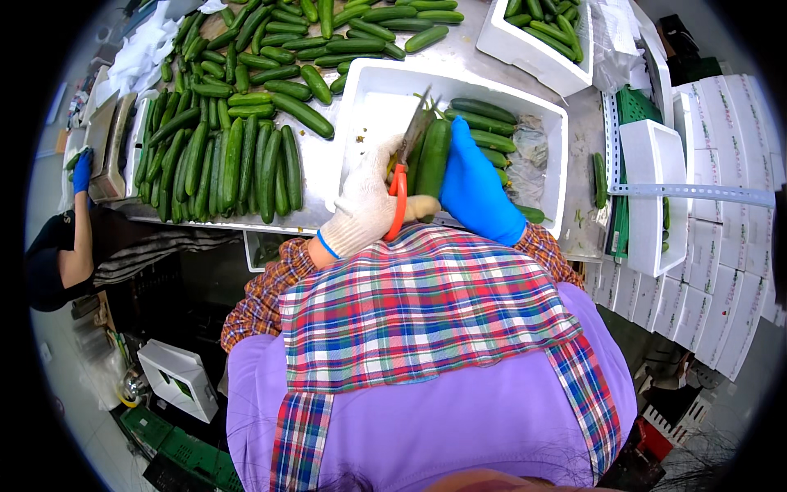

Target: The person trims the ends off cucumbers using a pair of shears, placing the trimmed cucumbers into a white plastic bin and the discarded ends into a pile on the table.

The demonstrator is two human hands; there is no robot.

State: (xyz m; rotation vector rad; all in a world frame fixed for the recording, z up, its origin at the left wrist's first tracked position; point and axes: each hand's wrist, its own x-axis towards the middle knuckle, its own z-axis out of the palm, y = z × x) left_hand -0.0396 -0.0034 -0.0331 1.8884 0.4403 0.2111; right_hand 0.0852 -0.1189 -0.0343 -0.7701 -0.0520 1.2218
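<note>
My left hand [365, 201], in a white knit glove with a blue cuff edge, is closed on scissors [398, 193] with orange handles. Their dark blades point up and away over a white foam box [361, 98]. Upright between my hands stands a green cucumber [434, 160], with at least one more partly hidden beside it. The blue-gloved right hand [479, 180] presses along its right side, fingers together, while a fingertip of the white glove touches near its lower end. Behind the right hand, several cucumbers [484, 121] lie inside the box beside crumpled clear plastic [533, 148].
Many cucumbers [238, 164] cover the metal table left and beyond the box. Another foam box of cucumbers [541, 29] stands at the far right. White cartons [713, 246] are stacked to the right. At far left, a co-worker's blue-gloved hand [82, 170] is beside a scale-like device [111, 152].
</note>
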